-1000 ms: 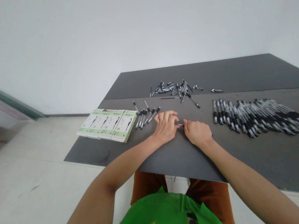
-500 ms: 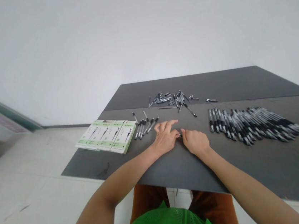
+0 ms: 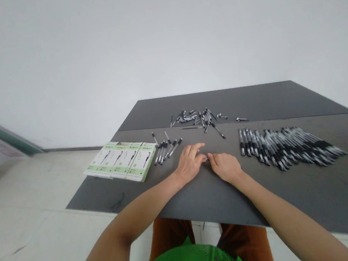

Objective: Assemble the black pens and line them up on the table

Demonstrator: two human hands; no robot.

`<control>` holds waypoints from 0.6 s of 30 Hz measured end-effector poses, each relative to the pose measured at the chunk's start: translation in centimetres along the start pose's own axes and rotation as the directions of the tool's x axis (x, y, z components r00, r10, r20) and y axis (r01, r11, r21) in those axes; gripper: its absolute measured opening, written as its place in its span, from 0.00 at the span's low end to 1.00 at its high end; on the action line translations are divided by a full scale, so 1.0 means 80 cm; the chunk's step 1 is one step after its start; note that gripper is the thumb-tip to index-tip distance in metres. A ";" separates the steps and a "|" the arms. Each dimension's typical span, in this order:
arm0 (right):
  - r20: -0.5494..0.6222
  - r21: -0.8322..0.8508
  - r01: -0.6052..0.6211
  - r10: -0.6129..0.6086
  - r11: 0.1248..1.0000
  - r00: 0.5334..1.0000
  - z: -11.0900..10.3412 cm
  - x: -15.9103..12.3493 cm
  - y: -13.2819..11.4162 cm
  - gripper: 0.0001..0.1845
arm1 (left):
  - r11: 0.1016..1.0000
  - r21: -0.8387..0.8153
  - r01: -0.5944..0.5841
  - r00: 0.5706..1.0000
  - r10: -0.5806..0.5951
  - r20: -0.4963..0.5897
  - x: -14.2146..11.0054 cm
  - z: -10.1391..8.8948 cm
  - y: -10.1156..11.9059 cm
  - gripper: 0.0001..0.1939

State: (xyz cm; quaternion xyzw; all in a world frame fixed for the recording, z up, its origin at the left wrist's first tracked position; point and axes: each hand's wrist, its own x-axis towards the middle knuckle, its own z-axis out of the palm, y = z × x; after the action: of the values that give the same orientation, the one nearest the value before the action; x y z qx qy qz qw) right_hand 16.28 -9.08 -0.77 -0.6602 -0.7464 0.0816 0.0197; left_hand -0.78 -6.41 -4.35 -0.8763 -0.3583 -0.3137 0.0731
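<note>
Above the front part of the grey table, my two hands meet almost fingertip to fingertip. My right hand (image 3: 226,167) is closed around a pen (image 3: 208,159), most of which the fingers hide; a small dark end shows between the hands. My left hand (image 3: 190,162) pinches at that end with thumb and forefinger, its other fingers stretched out loosely. Left of it lie several clear pens with dark grips (image 3: 163,150). Beyond both hands is a scattered pile of pen parts (image 3: 205,117), with caps (image 3: 186,116) beside it.
A broad row of capped pens (image 3: 285,145) lies to the right on the table (image 3: 294,192). Green-and-white pen boxes (image 3: 122,158) lie side by side at the left edge. A single cap (image 3: 242,119) lies farther back. A white wall (image 3: 163,39) stands behind the table.
The view has shifted slightly. My hands stay together at the pen, with the left fingers a little changed in pose; the pens and boxes lie as before.
</note>
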 end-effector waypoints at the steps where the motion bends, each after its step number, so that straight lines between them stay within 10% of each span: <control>1: 0.011 0.031 0.030 -0.031 0.999 0.999 -0.002 0.000 0.002 0.31 | 1.000 -0.017 0.006 1.000 -0.006 -0.020 0.000 0.000 -0.001 0.08; 7: -0.082 0.258 0.206 -0.191 0.944 0.978 -0.004 -0.003 0.016 0.18 | 0.973 -0.152 0.176 0.939 -0.212 -0.270 -0.008 0.002 -0.003 0.23; 11: -0.306 0.510 0.418 -0.295 0.752 0.905 -0.002 -0.007 0.026 0.11 | 0.946 -0.186 0.265 0.867 -0.319 -0.384 -0.010 0.001 -0.009 0.17; 18: -0.558 0.628 0.411 0.015 0.661 0.830 0.001 -0.005 0.030 0.12 | 0.861 -0.205 0.466 0.822 -0.507 -0.258 0.010 0.003 -0.043 0.13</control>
State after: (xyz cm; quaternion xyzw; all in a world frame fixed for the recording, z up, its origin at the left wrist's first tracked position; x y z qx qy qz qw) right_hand 18.65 -9.23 -1.15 -0.5042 -0.6874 0.1867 0.4883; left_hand -2.58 -3.36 -4.37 -0.6996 -0.5330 -0.4757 -0.0138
